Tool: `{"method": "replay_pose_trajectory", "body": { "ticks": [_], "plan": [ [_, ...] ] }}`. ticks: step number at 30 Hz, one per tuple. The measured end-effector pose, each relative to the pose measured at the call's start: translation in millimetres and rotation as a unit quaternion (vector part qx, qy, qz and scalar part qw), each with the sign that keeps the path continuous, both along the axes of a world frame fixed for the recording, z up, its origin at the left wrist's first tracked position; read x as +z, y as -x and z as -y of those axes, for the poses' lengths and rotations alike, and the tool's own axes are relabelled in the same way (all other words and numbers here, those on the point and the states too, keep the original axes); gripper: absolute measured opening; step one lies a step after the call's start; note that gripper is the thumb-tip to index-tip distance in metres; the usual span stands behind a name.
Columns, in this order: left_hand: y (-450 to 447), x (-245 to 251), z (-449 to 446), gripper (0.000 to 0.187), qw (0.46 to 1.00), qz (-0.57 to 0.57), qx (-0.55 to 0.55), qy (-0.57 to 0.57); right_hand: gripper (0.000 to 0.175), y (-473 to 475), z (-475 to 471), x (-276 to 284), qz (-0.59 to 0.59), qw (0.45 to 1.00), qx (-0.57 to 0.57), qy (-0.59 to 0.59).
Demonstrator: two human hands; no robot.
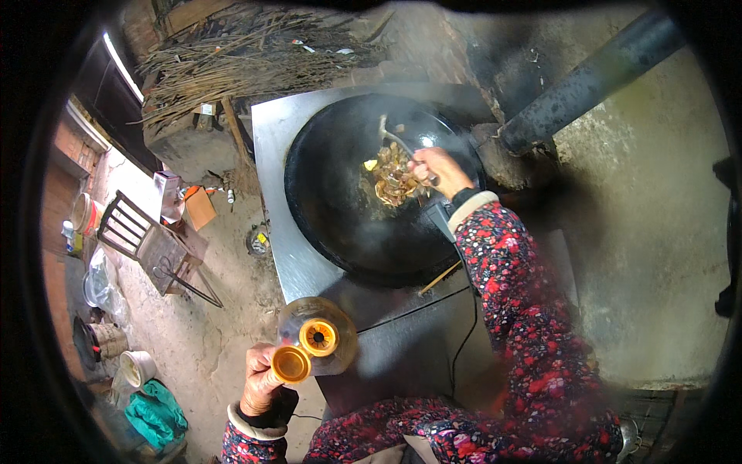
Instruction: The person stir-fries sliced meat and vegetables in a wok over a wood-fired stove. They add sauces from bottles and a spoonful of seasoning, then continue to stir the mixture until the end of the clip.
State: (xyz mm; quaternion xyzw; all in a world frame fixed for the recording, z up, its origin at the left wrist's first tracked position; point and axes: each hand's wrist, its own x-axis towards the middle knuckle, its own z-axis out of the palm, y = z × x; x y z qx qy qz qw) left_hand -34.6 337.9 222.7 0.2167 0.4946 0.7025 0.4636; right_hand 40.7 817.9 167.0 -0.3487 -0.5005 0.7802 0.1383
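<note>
My right hand (436,171) is closed around the handle of a metal cooking utensil (397,139) over a large black wok (330,232). Browned pieces of food (395,180) lie in the middle of the wok, with a small yellow piece (370,165) at their left side. Below and left of the wok, my left hand (259,377) holds a clear plastic bottle (342,325) at its orange flip cap (291,365). The cap is flipped back and the slotted pouring opening (319,337) faces up. Part of the utensil is hidden by my right hand.
The wok sits in a metal-topped stove (301,267). A dark stovepipe (591,75) slants at the upper right. Dry sticks (197,75) are piled at the upper left. A wooden chair (156,255) stands left. A black cord (472,325) hangs near my right sleeve.
</note>
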Motion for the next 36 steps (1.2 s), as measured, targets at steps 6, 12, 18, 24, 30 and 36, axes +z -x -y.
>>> {"method": "replay_pose_trajectory", "body": {
  "ticks": [6, 12, 18, 24, 30, 36],
  "plan": [
    [-3.8, 2.0, -0.3, 0.039, 1.000, 0.004, -0.007, 0.015, 0.019, -105.8, 40.1, -15.8, -0.088, 0.937, -0.155, 0.300],
    [-5.9, 12.9, -7.3, 0.029, 0.999, 0.051, -0.002, -0.012, 0.017, -167.3, 85.5, 45.4, -0.042, 0.957, -0.034, 0.286],
    [-2.2, 9.2, -7.5, 0.030, 0.999, 0.021, -0.046, -0.008, 0.031, -154.6, 106.2, 146.3, 0.277, 0.928, 0.224, -0.111],
    [-1.6, 4.6, -3.2, 0.028, 0.998, 0.053, -0.029, -0.023, 0.031, -111.6, 94.8, 155.9, 0.391, 0.783, 0.435, -0.210],
    [2.9, 0.0, -1.2, 0.024, 0.998, 0.060, -0.025, -0.016, 0.016, -59.4, 100.5, 64.7, 0.402, 0.784, 0.305, -0.363],
    [0.8, 6.1, -5.9, 0.027, 0.999, 0.049, -0.020, -0.010, 0.032, -88.8, 90.6, 73.2, 0.282, 0.922, 0.065, -0.256]
  ]
}}
